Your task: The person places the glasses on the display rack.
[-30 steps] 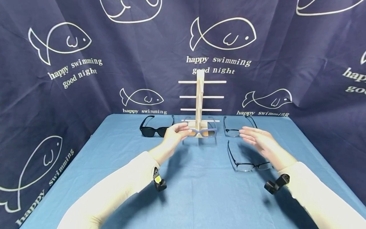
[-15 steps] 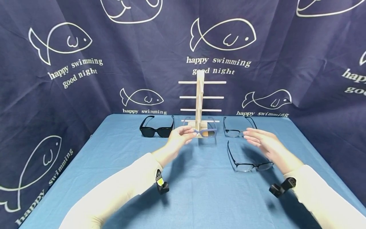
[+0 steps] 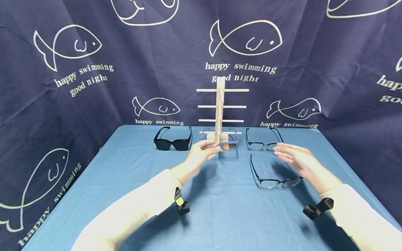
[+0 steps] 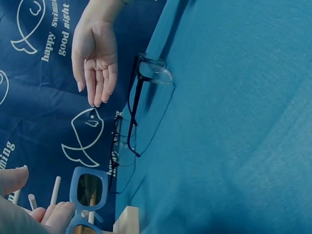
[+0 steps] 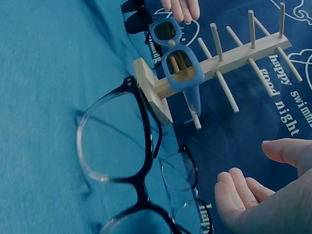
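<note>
The blue sunglasses [image 3: 228, 146] sit on the lowest bar [image 3: 238, 132] of the wooden rack [image 3: 220, 111], lenses facing the person; the arms run back over the bar either side of the post, which presumably keeps the frame level. The left hand [image 3: 198, 155] is at the rack's foot, in front of one lens, thumb and fingers parted with nothing gripped; its nearness suggests steadying or adjustment, though contact cannot be confirmed. The right hand [image 3: 298, 160] is held in the air right of the rack, fingers extended, carrying nothing, apparently kept clear of the frame. Black sunglasses [image 3: 171, 143] stand left of the rack, one pair of clear glasses [image 3: 266, 144] right of it, and a second clear pair [image 3: 279, 182] nearer the person, all arms unfolded, probably for ready lifting. The head view loses one blue lens behind the left hand; the right wrist view shows both lenses and the bridge. The left wrist view alone shows the right palm fully and omits the black sunglasses.
</note>
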`<state>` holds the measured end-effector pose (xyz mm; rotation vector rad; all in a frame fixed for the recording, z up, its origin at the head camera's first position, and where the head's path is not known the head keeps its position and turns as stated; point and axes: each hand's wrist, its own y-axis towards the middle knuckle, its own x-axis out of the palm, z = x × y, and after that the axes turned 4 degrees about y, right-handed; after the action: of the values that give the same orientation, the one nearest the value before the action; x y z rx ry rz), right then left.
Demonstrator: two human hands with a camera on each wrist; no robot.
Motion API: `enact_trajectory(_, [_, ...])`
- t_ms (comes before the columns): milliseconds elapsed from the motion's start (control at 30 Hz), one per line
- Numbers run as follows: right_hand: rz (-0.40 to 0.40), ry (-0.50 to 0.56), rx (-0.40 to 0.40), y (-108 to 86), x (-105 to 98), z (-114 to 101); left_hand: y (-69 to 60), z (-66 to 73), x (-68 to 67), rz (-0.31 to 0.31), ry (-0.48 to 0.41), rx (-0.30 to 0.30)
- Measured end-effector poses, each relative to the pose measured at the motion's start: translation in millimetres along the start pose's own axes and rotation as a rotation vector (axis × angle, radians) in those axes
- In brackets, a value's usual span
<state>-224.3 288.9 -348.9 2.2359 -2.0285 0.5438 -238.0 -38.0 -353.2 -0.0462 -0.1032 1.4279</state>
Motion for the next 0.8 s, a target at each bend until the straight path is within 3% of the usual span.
enact_trajectory(367, [-0.066, 0.023, -0.063, -8.3, -23, -1, -3.4, -10.2, 5.3, -0.017, -0.024, -0.032])
enact_trajectory(667, [-0.02, -0.031, -0.041, -13.4, -39, 3, -2.1, -8.6, 17.3, -0.044, -0.033, -0.046])
enact_trajectory(800, [-0.015, -0.007, -0.027, -14.5, -47, 6, -1.7, -9.0, 21.4, -0.047, -0.028, -0.047])
